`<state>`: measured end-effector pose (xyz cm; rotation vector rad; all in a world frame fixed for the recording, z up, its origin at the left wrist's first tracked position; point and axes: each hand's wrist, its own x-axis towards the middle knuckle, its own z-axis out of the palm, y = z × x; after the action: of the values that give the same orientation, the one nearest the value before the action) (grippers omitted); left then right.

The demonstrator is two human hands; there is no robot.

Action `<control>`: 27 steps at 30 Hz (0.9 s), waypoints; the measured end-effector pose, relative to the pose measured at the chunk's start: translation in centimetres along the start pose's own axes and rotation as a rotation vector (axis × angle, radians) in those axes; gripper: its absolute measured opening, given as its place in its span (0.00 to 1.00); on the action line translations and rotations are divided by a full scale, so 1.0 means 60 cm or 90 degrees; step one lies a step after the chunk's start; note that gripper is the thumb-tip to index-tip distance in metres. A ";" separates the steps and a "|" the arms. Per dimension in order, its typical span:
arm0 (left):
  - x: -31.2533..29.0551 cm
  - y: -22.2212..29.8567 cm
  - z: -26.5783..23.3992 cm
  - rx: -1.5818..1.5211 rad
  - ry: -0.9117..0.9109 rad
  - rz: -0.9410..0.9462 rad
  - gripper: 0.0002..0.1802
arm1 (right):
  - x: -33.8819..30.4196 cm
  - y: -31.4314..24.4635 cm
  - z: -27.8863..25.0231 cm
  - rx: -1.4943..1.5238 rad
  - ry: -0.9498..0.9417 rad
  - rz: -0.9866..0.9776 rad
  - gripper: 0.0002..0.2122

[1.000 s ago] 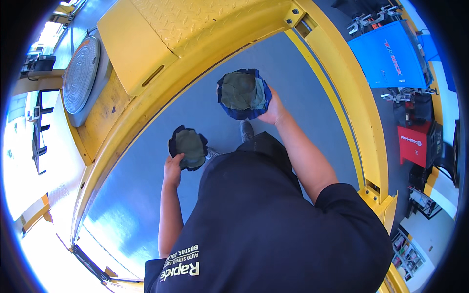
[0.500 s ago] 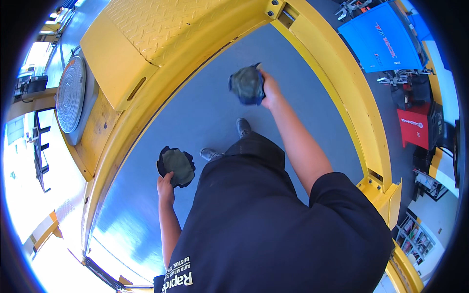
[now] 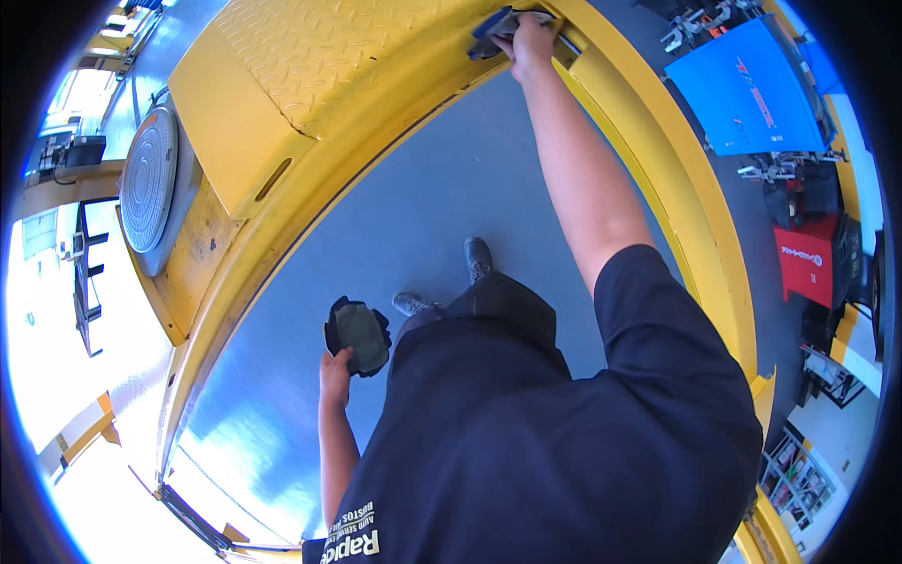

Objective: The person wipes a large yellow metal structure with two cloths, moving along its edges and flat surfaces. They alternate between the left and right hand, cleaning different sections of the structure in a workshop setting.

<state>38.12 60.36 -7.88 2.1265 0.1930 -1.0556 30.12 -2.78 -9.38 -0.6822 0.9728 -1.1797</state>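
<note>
My right arm (image 3: 601,179) is stretched far forward. At its end my right hand (image 3: 532,45) grips a crumpled dark cloth (image 3: 492,34), which rests against the yellow steel frame (image 3: 404,70) near its far corner. Lower down on the left, my left hand (image 3: 335,374) pinches a second cloth (image 3: 363,336) by its near edge. This one is grey-green in the middle with a dark, ruffled border, and it hangs over the grey floor, apart from the frame. My right fingers are partly hidden behind the cloth and hand.
The yellow frame curves round me at the front and on both sides. A round ridged plate (image 3: 150,179) sits on its left part. Beyond the right beam stand a blue machine (image 3: 747,89) and a red box-shaped unit (image 3: 810,263). My shoes (image 3: 477,256) are on the grey floor.
My right hand has moved forward with its cloth, from above the floor to the far corner of the yellow frame. My left hand and its cloth have shifted slightly right and down.
</note>
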 end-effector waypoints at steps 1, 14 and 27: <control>-0.005 -0.012 -0.006 -0.002 -0.008 0.001 0.20 | 0.012 0.005 0.003 -0.021 -0.015 0.003 0.14; 0.009 -0.062 -0.081 -0.047 0.027 -0.038 0.24 | -0.427 0.250 0.186 -0.321 -0.023 -0.089 0.33; 0.007 0.039 -0.103 -0.072 0.055 -0.001 0.21 | -0.386 0.202 0.169 -0.346 0.001 -0.263 0.05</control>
<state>43.27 62.79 -4.51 2.0722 0.2884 -0.9320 42.65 22.30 -9.22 -1.3648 1.2028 -1.2749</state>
